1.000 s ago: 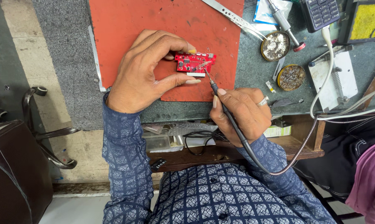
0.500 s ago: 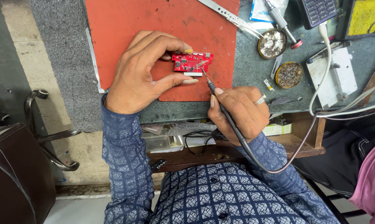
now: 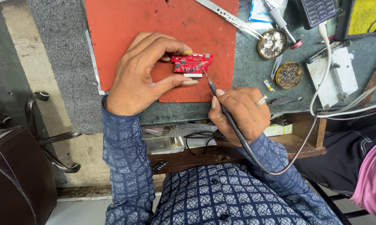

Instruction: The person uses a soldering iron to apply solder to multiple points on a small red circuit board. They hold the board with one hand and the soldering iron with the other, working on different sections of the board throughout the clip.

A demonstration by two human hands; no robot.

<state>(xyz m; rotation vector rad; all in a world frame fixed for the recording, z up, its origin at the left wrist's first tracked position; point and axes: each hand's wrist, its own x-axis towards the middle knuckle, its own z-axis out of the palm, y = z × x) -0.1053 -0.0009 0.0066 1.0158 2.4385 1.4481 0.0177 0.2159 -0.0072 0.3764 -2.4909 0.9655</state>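
A small red circuit board (image 3: 191, 63) with thin leads lies on an orange-red mat (image 3: 163, 29). My left hand (image 3: 144, 73) pinches it between thumb and fingers. In my right hand (image 3: 240, 112) is a black soldering iron (image 3: 219, 102), gripped like a pen, its tip touching the board's lower right edge. The iron's cable (image 3: 287, 164) runs back past my right forearm.
Two round tins (image 3: 272, 43) (image 3: 289, 75) sit right of the mat, with metal tweezers (image 3: 227, 16), a second iron, a white holder (image 3: 333, 77) and a yellow sponge tray (image 3: 367, 14). A drawer of clutter (image 3: 183, 139) is open below the bench. A chair (image 3: 17, 166) stands left; another person (image 3: 373, 179) sits right.
The view has shifted slightly. Both hands stay on the board and the iron, with the tip held at the board's lower right edge.
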